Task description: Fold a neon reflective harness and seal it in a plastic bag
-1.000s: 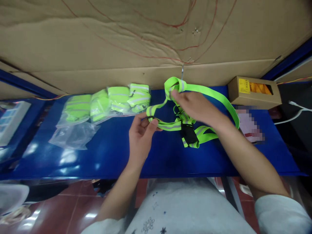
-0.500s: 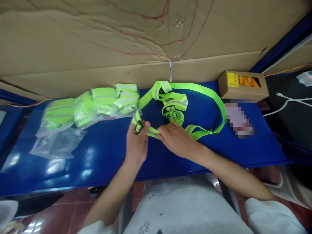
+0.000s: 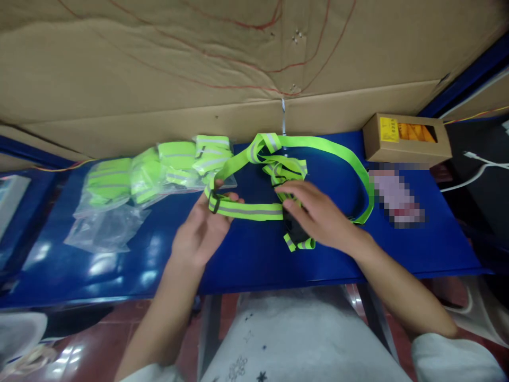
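A neon green reflective strap harness (image 3: 254, 211) with grey stripes and black buckles lies tangled on the blue table (image 3: 246, 254). My left hand (image 3: 202, 231) pinches its left end by a small black slider. My right hand (image 3: 318, 215) lies palm down on the strap's middle, fingers spread, over a black buckle and a short loose end. A long loop of the strap arcs to the back and right.
Several folded green straps in clear bags (image 3: 159, 170) sit at the back left, with loose clear bags (image 3: 105, 231) in front. A cardboard box (image 3: 407, 139) stands at the back right, a white cable (image 3: 473, 175) beyond. A cardboard wall (image 3: 238, 69) backs the table.
My left hand has drawn the strap's left end outward, so a length now lies straight. My right hand moved right and back onto the buckle.
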Available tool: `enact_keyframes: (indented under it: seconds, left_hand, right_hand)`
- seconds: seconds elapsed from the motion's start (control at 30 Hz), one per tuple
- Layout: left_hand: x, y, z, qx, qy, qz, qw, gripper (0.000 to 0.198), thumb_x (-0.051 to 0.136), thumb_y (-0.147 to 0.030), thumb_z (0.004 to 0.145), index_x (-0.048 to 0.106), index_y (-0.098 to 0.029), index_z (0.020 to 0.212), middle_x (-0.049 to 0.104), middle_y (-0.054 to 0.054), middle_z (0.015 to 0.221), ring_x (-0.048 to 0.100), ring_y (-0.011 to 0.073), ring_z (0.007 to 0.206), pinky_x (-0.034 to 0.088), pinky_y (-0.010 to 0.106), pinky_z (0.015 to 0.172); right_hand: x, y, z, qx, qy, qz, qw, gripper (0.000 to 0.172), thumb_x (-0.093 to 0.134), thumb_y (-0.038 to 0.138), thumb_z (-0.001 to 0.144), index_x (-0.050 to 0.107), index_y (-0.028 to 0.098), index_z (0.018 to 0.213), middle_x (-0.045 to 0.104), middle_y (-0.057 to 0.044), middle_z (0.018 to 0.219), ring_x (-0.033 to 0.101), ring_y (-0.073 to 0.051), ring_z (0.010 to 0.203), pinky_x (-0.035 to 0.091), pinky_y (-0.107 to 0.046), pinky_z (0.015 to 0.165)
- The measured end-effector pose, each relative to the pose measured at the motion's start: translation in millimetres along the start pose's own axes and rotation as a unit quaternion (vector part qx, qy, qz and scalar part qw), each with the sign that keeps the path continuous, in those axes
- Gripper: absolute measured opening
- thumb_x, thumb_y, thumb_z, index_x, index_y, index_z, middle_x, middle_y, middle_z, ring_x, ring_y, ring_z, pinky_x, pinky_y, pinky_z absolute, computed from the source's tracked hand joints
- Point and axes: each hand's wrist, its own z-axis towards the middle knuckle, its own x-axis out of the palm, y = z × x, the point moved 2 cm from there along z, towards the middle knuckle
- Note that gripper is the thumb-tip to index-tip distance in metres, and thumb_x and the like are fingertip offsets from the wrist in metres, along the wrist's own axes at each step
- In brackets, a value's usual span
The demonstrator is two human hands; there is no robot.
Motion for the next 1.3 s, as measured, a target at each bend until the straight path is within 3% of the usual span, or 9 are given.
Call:
enact_keyframes:
  seconds: [0.2,0.33,0.47,0.6,0.7,0.83,1.0,1.1,1.3]
  left_hand:
    - [-36.5,-31,3,0.037,-0.097,0.025,0.994,0.027,0.081,-0.037,0.086,0.067,-0.019,0.100,0.063,-0.005,0.070,0.049,0.0040,0.043,0.040,0.017,0.040]
    - [-69.2,-40,6,0.028,-0.173,0.079,0.981,0.023,0.077,-0.030,0.090,0.058,-0.017,0.084,0.057,-0.007,0.064,0.035,0.0004,0.036,0.027,0.017,0.032]
    - [-88.8,-33,-7,0.030,-0.242,0.054,0.968,0.016,0.074,-0.025,0.090,0.062,-0.016,0.094,0.063,-0.004,0.068,0.051,0.0057,0.045,0.042,0.017,0.041]
    - [-97.2,-14,-24,0.084,-0.246,0.141,0.955,0.041,0.076,-0.036,0.088,0.060,-0.021,0.122,0.072,0.002,0.093,0.067,0.0143,0.064,0.056,0.025,0.058]
    - [-93.8,-9,-45,0.241,-0.271,0.324,0.874,0.055,0.074,-0.031,0.091,0.053,-0.031,0.142,0.063,0.005,0.136,0.069,0.0202,0.110,0.058,0.033,0.095]
    - [-57.4,0,-67,0.386,-0.125,0.600,0.690,0.046,0.062,-0.014,0.093,0.063,-0.029,0.137,0.055,0.008,0.150,0.050,0.0294,0.143,0.042,0.045,0.119]
    - [-4.4,19,-60,0.366,0.170,0.737,0.542,0.057,0.063,-0.016,0.095,0.052,-0.029,0.150,0.058,0.011,0.152,0.052,0.0303,0.146,0.036,0.053,0.124]
    - [10.3,20,-46,0.362,0.237,0.739,0.516,0.052,0.062,-0.022,0.099,0.051,-0.026,0.150,0.065,0.011,0.144,0.059,0.0275,0.137,0.039,0.051,0.123]
    - [14.7,23,-30,0.389,0.270,0.696,0.540,0.050,0.064,-0.035,0.097,0.057,-0.021,0.144,0.071,0.013,0.129,0.070,0.0283,0.118,0.055,0.045,0.104]
  right_hand:
    - [-3,-45,-13,0.101,0.084,-0.191,0.973,0.054,0.054,0.043,0.105,0.054,0.012,0.149,0.056,-0.022,0.152,0.051,-0.039,0.143,0.043,-0.058,0.116]
    - [5,-56,-26,0.077,0.082,-0.226,0.968,0.053,0.052,0.044,0.106,0.057,0.013,0.148,0.053,-0.020,0.156,0.054,-0.037,0.142,0.045,-0.056,0.116]
    - [-3,-56,-27,0.032,0.066,-0.230,0.970,0.044,0.048,0.045,0.108,0.068,0.016,0.135,0.064,-0.017,0.146,0.060,-0.034,0.137,0.047,-0.053,0.111]
    - [-13,-37,-28,-0.001,0.066,-0.178,0.982,0.035,0.049,0.040,0.108,0.071,0.020,0.128,0.074,-0.012,0.129,0.069,-0.029,0.121,0.051,-0.049,0.105]
    - [-7,-4,-36,-0.043,0.018,-0.172,0.984,0.028,0.053,0.032,0.107,0.070,0.022,0.127,0.075,-0.011,0.126,0.070,-0.029,0.118,0.050,-0.048,0.102]
    - [30,35,-46,-0.034,0.019,-0.190,0.981,0.037,0.058,0.042,0.104,0.064,0.018,0.131,0.072,-0.015,0.128,0.066,-0.033,0.120,0.046,-0.050,0.103]
    - [51,38,-42,0.017,0.052,-0.127,0.990,0.022,0.045,0.029,0.109,0.063,0.017,0.102,0.073,-0.009,0.094,0.066,-0.025,0.088,0.047,-0.043,0.087]
    - [38,28,-39,0.015,0.079,-0.051,0.995,0.028,0.039,0.030,0.111,0.055,0.021,0.091,0.066,-0.004,0.083,0.059,-0.020,0.078,0.043,-0.038,0.082]
    - [23,18,-41,0.057,0.063,-0.032,0.996,0.035,0.037,0.034,0.112,0.046,0.022,0.080,0.054,0.001,0.072,0.048,-0.016,0.067,0.035,-0.035,0.072]
